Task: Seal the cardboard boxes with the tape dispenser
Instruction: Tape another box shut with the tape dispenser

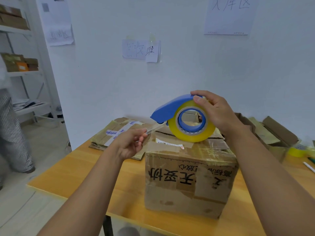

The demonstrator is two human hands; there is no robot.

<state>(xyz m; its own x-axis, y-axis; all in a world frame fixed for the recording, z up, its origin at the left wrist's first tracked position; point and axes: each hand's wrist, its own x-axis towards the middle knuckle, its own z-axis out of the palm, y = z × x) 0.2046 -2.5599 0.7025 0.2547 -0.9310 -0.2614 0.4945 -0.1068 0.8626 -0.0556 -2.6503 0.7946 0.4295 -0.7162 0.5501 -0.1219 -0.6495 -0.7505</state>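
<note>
Two hands work glossy tape over creased cardboard.

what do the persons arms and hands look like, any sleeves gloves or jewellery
Both forearms are bare as far as the frame shows, with no sleeves in view. Neither the left hand nor the right hand wears a glove. The left hand has a thin ring on one finger. No watch or bracelet shows on either wrist.
</note>
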